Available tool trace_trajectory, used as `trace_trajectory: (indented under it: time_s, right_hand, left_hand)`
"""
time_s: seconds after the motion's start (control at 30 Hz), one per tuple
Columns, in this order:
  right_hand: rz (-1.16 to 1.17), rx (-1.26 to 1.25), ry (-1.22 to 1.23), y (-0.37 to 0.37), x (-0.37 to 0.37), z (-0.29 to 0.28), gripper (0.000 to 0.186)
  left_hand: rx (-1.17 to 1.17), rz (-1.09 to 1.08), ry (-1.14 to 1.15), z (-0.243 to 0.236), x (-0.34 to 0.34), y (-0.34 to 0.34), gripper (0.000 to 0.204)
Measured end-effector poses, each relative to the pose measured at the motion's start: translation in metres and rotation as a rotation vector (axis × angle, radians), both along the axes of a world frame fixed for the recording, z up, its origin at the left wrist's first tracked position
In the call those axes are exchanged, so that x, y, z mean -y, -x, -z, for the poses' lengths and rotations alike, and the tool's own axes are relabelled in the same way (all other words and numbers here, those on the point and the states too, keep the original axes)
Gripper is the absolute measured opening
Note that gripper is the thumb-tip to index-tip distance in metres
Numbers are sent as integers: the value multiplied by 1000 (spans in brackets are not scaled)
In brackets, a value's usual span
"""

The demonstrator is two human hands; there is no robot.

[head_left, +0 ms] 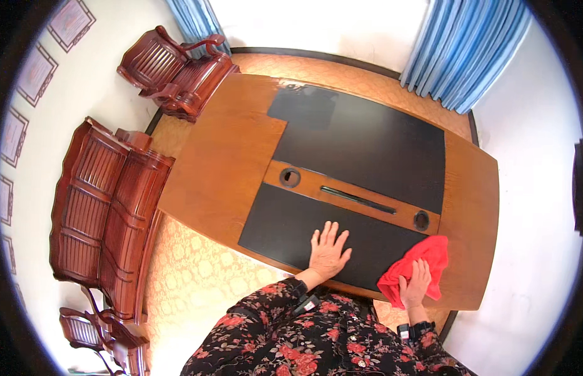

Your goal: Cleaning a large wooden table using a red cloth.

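My left hand (328, 252) lies on the black panel near the front edge of a brown wooden table (216, 169), its fingers spread and nothing in it. To its right, my right hand (416, 283) rests with fingers stretched flat on top of a crumpled red cloth (434, 255). The cloth lies across the black panel and the wood at the table's near right, with one end at the front edge. Beyond the hands, a brown strip with two round black-rimmed holes and a long slot (358, 199) divides the near black panel from the far one (373, 144).
A dark red wooden bench (94, 213) and an armchair (179, 72) stand left of the table; another wooden chair (110, 338) is at the lower left. Blue curtains (464, 53) hang at the far wall. Framed pictures (38, 74) line the left wall. The floor is patterned yellow.
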State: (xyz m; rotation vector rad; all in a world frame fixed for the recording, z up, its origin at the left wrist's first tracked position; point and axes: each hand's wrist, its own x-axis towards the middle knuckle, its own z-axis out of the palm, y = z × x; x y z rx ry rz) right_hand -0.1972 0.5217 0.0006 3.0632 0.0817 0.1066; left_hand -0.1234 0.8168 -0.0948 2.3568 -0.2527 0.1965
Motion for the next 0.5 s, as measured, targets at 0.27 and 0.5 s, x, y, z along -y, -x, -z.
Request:
trace_trajectory:
  time_s: [0.27, 0.5]
  right_hand:
    - [-480, -139, -80, -101, -155, 39, 63]
    - [-719, -149, -217, -173, -363, 102, 62]
  left_hand:
    - [26, -157, 465, 4, -112, 4, 53]
    - [-147, -521, 430, 50, -234, 84, 51]
